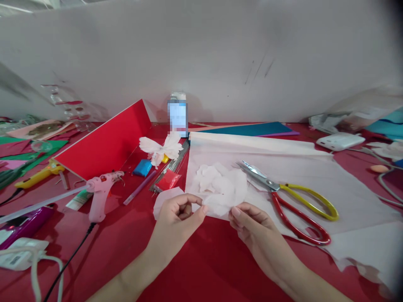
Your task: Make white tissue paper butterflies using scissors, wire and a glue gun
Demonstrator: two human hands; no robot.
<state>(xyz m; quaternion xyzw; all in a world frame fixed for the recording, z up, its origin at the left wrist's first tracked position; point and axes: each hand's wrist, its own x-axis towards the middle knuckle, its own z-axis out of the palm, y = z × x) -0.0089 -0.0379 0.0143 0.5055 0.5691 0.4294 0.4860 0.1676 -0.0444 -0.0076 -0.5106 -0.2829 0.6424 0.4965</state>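
Note:
My left hand (pixel 179 222) pinches the left edge of a thin white paper petal (pixel 218 204) between thumb and forefinger. The petal's right edge is held the same way by my right hand (pixel 260 230). Just behind it, cut white petals (pixel 209 178) lie in a loose pile on a large white paper sheet (pixel 302 167). Scissors (pixel 272 184) with one yellow and one red handle rest on that sheet, right of the pile, blades partly apart. A white paper flower (pixel 162 149) sits beyond my left hand. Another white piece (pixel 168 199) is partly covered by that hand.
A pink glue gun (pixel 102 193) with its black cord and a yellow glue gun (pixel 40 176) lie on the left. A red board (pixel 107 142) leans behind them. Blue (pixel 143 167) and red packets (pixel 168 180) lie by metal wires. A phone (pixel 178 117) stands against the wall.

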